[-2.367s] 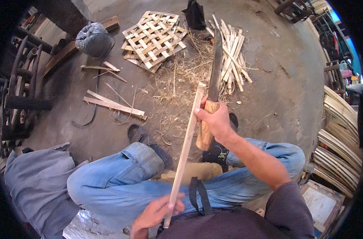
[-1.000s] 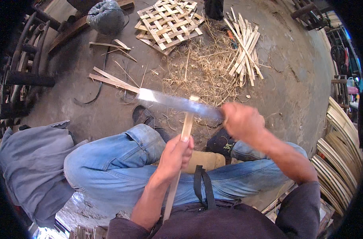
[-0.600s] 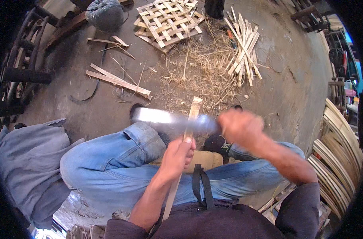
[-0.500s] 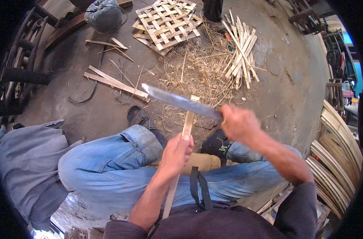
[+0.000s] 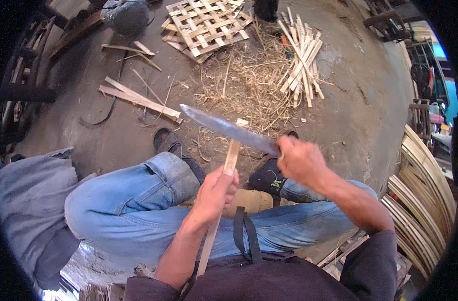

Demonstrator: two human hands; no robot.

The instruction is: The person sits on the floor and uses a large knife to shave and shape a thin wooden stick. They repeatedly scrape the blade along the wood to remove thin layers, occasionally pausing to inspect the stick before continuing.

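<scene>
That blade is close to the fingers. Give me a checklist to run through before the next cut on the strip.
1. Left hand grips the bamboo strip firmly: ok, fingers wrapped around it below the top end.
2. Right hand holds the knife by its handle: ok, fist closed on it.
3. Blade placed on the strip: ok, it crosses the top end.
4. Fingers apart from the blade: ok, but the thumb sits not far below the edge.
5. Legs out of the blade's path: cannot tell; the jeans-clad knees lie right beneath.
6. Blade sharpness: cannot tell.
</scene>
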